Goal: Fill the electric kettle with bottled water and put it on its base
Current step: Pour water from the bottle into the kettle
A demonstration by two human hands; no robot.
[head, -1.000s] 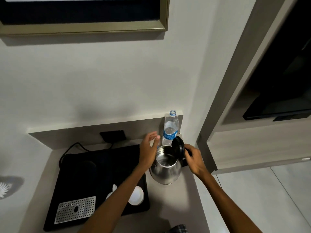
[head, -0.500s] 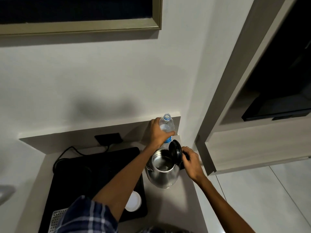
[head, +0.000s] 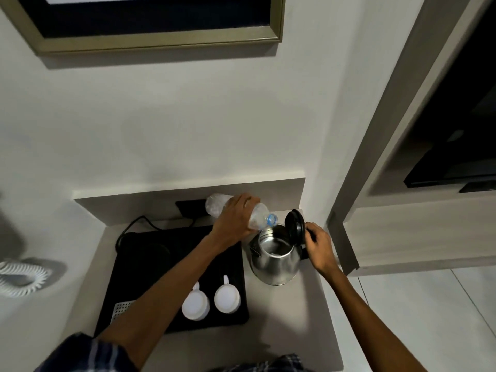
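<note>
A steel electric kettle (head: 273, 260) stands on the beige counter (head: 295, 326), right of the black tray. Its black lid (head: 294, 227) is flipped up. My right hand (head: 319, 244) grips the kettle's handle behind the lid. My left hand (head: 236, 220) holds a clear water bottle (head: 217, 205) tipped on its side, blue neck ring (head: 271, 219) pointing down over the kettle's open mouth. No stream of water is visible. The round black kettle base (head: 150, 253) sits at the tray's back left, with its cord running to the wall.
A black tray (head: 236, 264) carries two upturned white cups (head: 226, 298) and a perforated metal grille (head: 120, 310). A black wall socket (head: 190, 206) sits behind it. A coiled white cord (head: 21, 277) lies at the left. A cabinet edge (head: 346, 237) borders the counter on the right.
My left hand closed on the standing bottle, lifted it and tipped it sideways over the kettle's mouth. My right hand stayed on the handle, and the kettle has kept its place.
</note>
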